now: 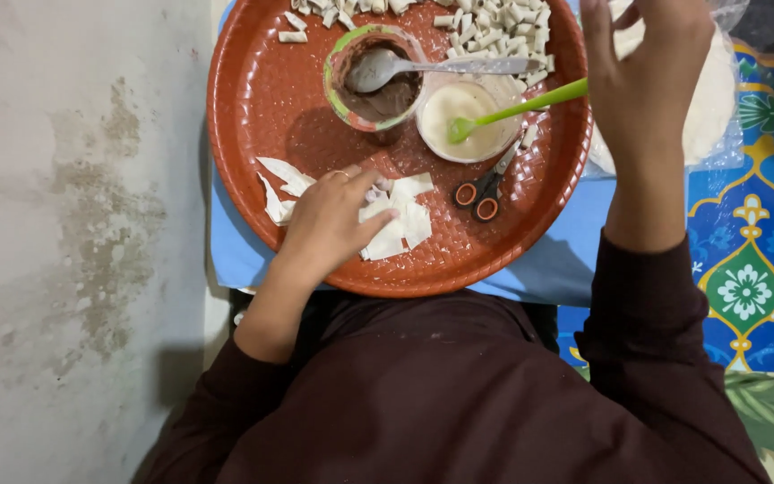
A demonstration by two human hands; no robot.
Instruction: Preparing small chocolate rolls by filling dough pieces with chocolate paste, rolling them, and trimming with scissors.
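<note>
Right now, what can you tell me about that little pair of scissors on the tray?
The scissors are small, with round orange-rimmed dark finger loops and short grey metal blades. They lie flat on the red-brown tray, loops toward the person, blades shut and pointing up toward the bowl of pale cream, tips reaching its edge. Neither hand touches them; cut white pieces lie just left.

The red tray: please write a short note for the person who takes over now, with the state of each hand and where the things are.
Left hand: resting on the pile of white dough squares at the near side of the red tray; fingers bent, grip not clear.
Right hand: raised over the tray's right edge, fingers spread, holding nothing visible.
Things: brown filling bowl with metal spoon; pale paste bowl with green spoon; scissors beside it.
Done: many small rolled pieces lie at the far rim.
Left: the flat squares and some scraps are not rolled.
</note>
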